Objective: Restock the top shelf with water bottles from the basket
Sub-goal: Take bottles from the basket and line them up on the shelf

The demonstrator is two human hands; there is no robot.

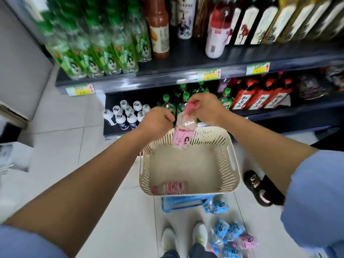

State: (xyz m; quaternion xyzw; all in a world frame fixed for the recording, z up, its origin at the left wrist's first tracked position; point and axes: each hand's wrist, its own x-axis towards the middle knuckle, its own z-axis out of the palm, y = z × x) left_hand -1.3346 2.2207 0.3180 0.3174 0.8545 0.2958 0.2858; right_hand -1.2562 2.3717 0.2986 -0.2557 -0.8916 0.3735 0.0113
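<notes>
— Where is the bottle?

— I have the pink-labelled water bottle [183, 135] hanging upright over the far rim of the basket [235, 164]. My right hand [204, 107] is clamped round its pink cap. My left hand [158, 121] is just beside the bottle's shoulder with its fingers curled. Blur hides whether it touches the bottle, so I cannot tell if it grips anything.

— How will the bottle handle?

— It looks like thin clear plastic, full, so I'd judge it moderately heavy and a bit slick. The walls would dent under a hard squeeze. A cap pinch lets it swing, so for the lift I'd wrap the labelled middle instead.

— Where does it go?

— Up on the shelf [186, 51], where there is a bare patch between the sauce bottle [158, 30] and the white bottle [216, 41].

— Anything left?

— One second pink bottle [170, 187] lies on its side at the near end of the basket.
</notes>
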